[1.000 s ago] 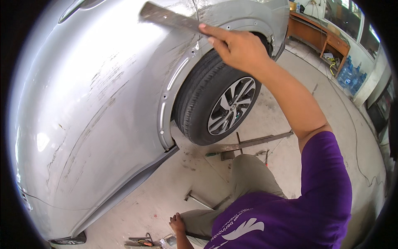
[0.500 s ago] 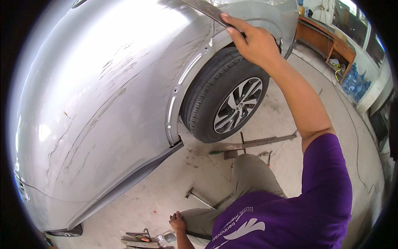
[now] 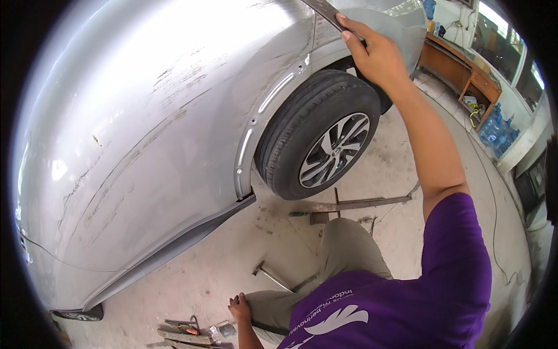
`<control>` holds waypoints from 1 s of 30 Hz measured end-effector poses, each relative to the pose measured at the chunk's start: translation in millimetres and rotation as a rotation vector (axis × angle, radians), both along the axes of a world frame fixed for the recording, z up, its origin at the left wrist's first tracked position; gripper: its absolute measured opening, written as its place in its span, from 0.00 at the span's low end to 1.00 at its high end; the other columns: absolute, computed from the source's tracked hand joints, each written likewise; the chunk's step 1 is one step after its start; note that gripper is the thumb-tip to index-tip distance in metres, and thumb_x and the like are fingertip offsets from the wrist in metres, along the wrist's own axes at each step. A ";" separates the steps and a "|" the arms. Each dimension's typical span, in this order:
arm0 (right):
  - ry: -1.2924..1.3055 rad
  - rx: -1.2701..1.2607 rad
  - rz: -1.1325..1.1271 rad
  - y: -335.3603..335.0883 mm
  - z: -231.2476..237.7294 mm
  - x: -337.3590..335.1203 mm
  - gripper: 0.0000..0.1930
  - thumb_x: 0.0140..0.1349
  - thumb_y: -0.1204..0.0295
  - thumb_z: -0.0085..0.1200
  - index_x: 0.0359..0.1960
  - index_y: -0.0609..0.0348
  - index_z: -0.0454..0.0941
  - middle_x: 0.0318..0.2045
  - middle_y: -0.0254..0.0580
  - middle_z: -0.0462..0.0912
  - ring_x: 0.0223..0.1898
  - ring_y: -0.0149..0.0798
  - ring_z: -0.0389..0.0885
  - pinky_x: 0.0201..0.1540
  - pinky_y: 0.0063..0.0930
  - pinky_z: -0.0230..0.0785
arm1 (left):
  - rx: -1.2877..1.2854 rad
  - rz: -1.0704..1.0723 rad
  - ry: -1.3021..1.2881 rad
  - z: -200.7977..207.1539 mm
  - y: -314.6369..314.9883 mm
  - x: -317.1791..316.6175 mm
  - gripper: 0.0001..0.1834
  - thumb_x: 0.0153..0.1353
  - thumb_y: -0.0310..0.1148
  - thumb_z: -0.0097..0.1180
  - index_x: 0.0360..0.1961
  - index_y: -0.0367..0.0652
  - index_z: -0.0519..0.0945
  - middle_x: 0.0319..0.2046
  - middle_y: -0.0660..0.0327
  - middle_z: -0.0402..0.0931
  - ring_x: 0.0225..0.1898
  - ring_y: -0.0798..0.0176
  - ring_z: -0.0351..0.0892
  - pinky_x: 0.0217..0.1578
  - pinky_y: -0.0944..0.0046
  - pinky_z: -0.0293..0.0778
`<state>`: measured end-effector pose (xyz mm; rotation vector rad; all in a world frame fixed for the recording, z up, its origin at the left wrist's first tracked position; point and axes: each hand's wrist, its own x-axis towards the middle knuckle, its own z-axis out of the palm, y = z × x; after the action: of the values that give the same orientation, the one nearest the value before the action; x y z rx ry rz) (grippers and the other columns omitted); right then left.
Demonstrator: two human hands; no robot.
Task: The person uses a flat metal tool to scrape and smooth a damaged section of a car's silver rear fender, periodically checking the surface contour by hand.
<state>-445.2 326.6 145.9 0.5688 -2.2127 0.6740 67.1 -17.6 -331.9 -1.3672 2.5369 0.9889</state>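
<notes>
My right hand [image 3: 381, 58] is raised and closed around a flat, dark metal bar [image 3: 324, 11]. The bar lies at or just over the car's silver side panel [image 3: 145, 192], above the wheel arch; whether it touches is unclear, and its far end is out of the frame. Long dark scratches and scuffs run across that panel. Below the hand stands the wheel [image 3: 334, 150], a black tyre on a spoked rim. My left hand [image 3: 239, 308] rests by my bent knee, fingers loosely extended and holding nothing.
On the floor lie a hammer [image 3: 273, 276], a long metal bar [image 3: 375, 202] with a green-handled tool beside it, and several tools [image 3: 186, 336] at lower left. A wooden desk [image 3: 459, 67] and blue water jugs [image 3: 498, 132] stand at far right. A cable trails nearby.
My right hand and the metal bar have shifted to the right across the panel. The view has moved slightly; my left hand stays by the knee.
</notes>
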 end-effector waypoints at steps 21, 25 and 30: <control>0.072 0.157 0.001 0.2 -7.2 5.5 0.19 0.72 0.55 0.48 0.63 0.22 0.74 0.24 0.47 0.83 0.28 0.53 0.83 0.36 0.48 0.76 | 0.020 0.076 0.007 -12.9 -0.3 -9.0 0.35 0.71 0.56 0.44 0.55 0.29 0.80 0.58 0.42 0.77 0.70 0.40 0.62 0.73 0.42 0.45; 0.224 0.211 0.085 -15.9 -15.4 11.2 0.20 0.72 0.54 0.48 0.64 0.21 0.73 0.23 0.46 0.83 0.26 0.54 0.83 0.33 0.48 0.77 | -0.050 0.080 0.037 -19.5 1.8 -7.7 0.36 0.71 0.56 0.44 0.55 0.29 0.80 0.58 0.42 0.77 0.70 0.41 0.62 0.74 0.44 0.45; 0.153 0.201 0.058 -32.2 -6.1 34.4 0.21 0.71 0.57 0.51 0.66 0.24 0.72 0.20 0.48 0.80 0.25 0.54 0.82 0.33 0.46 0.75 | -0.027 0.115 0.009 -7.7 3.9 -14.1 0.36 0.70 0.57 0.46 0.56 0.29 0.80 0.58 0.42 0.77 0.72 0.42 0.60 0.75 0.47 0.45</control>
<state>-410.8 294.5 139.7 0.7624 -2.1393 0.4244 52.9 -13.8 -339.6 -1.5348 2.5115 0.9842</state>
